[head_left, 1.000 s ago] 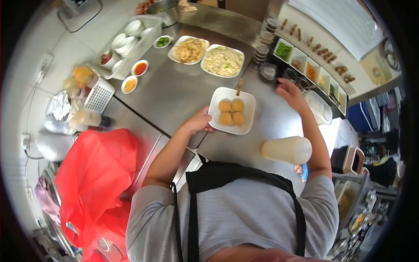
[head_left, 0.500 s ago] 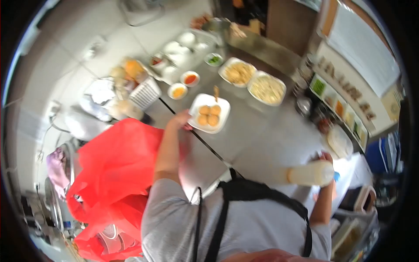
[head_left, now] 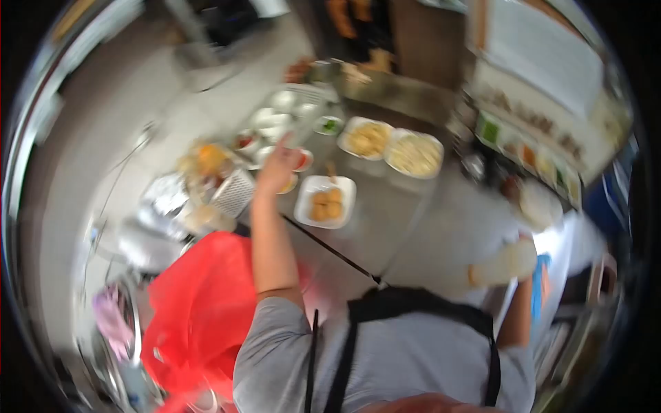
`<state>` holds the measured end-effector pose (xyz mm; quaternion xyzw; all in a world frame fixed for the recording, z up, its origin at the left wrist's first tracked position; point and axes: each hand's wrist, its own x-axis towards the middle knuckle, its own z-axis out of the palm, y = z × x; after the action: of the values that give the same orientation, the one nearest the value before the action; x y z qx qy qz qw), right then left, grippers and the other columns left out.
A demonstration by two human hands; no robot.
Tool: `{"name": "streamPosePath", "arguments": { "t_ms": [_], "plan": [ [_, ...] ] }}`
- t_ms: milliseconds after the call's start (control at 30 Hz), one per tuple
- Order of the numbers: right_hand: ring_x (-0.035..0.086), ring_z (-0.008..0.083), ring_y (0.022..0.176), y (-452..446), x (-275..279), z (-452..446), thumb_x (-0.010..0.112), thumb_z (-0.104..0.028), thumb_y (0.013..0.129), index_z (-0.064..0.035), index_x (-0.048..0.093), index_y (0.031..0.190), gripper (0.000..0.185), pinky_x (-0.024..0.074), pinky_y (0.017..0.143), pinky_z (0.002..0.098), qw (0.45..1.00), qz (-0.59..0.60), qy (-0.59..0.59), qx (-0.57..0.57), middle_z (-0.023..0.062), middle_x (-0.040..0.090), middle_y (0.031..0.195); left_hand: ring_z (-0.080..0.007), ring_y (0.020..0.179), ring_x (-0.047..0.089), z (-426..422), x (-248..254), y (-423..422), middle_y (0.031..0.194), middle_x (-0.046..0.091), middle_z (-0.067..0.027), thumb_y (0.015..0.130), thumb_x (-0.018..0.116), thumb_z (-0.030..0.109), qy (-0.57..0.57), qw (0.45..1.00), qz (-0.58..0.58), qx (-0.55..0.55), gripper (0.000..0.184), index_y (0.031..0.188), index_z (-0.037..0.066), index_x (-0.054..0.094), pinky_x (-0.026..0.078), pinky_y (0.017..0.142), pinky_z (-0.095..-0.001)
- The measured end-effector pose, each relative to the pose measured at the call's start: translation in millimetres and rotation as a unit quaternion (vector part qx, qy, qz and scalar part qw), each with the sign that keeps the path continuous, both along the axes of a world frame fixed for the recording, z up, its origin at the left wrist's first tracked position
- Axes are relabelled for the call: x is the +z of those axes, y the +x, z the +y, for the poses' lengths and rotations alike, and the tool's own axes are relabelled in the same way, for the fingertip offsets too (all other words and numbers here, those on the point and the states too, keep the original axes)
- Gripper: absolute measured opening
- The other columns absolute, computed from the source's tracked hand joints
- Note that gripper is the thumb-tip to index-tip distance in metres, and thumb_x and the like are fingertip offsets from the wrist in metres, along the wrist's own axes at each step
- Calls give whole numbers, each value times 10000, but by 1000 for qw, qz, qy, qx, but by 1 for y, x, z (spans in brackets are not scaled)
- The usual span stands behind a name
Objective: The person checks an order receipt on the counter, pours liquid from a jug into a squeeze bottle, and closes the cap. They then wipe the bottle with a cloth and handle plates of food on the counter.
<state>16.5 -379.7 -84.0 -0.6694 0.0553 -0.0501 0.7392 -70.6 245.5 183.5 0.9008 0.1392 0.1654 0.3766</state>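
Observation:
My left hand [head_left: 277, 166] reaches out over the small sauce bowls, a finger stretched toward the white cups; it appears to hold nothing. Partly hidden under it are a bowl of red sauce [head_left: 303, 160] and a bowl of yellow sauce [head_left: 289, 184]. Just right of my forearm lies a square white dish [head_left: 303, 205] holding several round golden-brown patties [head_left: 326, 206] and a brown stick-like piece at its far edge. On the right, my right hand [head_left: 526, 249], blurred, is closed around a cream-coloured squeeze bottle [head_left: 506, 267] lying sideways, its tip pointing left.
Two white trays of pale food [head_left: 368, 140] stand farther back, beside a bowl of chopped greens [head_left: 328, 125]. White cups [head_left: 275, 118] sit in a rack at back left. A white basket [head_left: 234, 193] and red cloth-like material [head_left: 200, 310] are at left. Condiment containers [head_left: 530, 157] line the right.
My left hand has let go of the patty dish and moved away over the sauce bowls. My right hand still holds the bottle. The whole view has shifted.

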Motion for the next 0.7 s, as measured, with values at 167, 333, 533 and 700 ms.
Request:
{"name": "streamPosePath", "arguments": {
  "t_ms": [167, 333, 533, 700],
  "plan": [
    [541, 153, 806, -33, 69, -4, 517, -117, 790, -7, 569, 932, 187, 427, 723, 263, 935, -93, -315, -136, 85, 586, 877, -91, 659, 449, -58, 11, -1, 767, 489, -20, 837, 473, 186, -99, 982, 77, -143, 524, 1289, 31, 260, 395, 626, -219],
    [383, 325, 1110, -92, 114, -25, 575, -380, 712, -202, 521, 1099, 429, 328, 874, 471, 759, 65, -612, -212, 111, 458, 1173, -89, 726, 488, -96, -16, 7, 887, 530, -43, 833, 477, 198, -74, 962, 139, -224, 527, 1303, 91, 265, 394, 631, -202],
    [247, 369, 1203, -92, 53, -31, 506, -511, 731, -197, 373, 1244, 616, 216, 944, 530, 715, 134, -671, -143, 137, 298, 1305, -103, 795, 473, -183, -71, 28, 998, 493, -67, 808, 516, 150, -141, 894, 126, -406, 572, 1310, 96, 248, 405, 692, -213],
    [389, 311, 1080, -128, 208, 60, 632, -497, 649, -60, 355, 1226, 775, 303, 908, 401, 871, -245, -422, -58, 177, 406, 1150, -133, 853, 465, -280, -121, 32, 1105, 433, -103, 798, 530, 176, -202, 812, 198, -511, 610, 1311, 77, 216, 408, 716, -247]
  ]
}}
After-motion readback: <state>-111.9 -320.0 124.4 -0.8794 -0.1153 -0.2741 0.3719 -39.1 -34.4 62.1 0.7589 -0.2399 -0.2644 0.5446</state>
